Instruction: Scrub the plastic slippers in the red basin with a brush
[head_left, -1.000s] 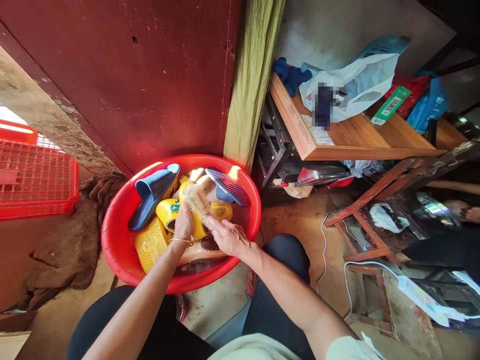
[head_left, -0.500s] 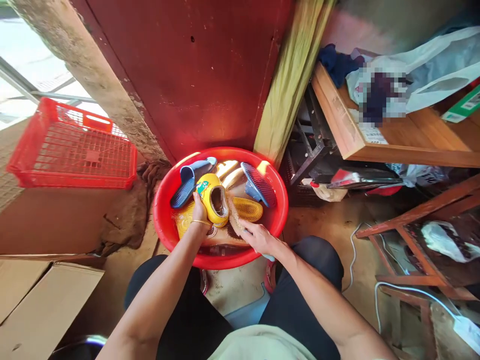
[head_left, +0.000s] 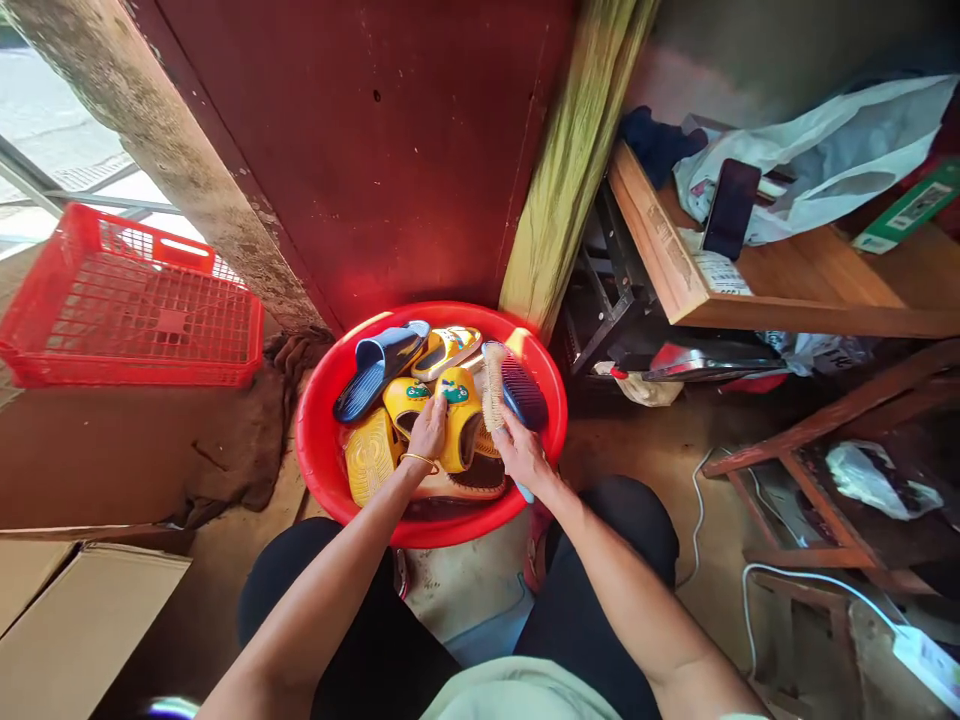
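Head view: over red tub [head_left: 313,440], left hand [head_left: 427,434] grips yellow slipper [head_left: 460,425], right hand [head_left: 525,456] closed on brush [head_left: 492,388]. Likely scrub step; next stroke needs yellow slipper steadied, bristles against it.

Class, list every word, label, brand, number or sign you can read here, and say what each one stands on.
No text can be read with certainty.
White label on the wooden shelf: print too small and blurred.
Green box: dark marks on its white patch, unreadable.
Plastic bag below the shelf: dark marks, too blurred.
Power strip: marks too small.
Yellow slipper in the left hand: green motif, no readable word.
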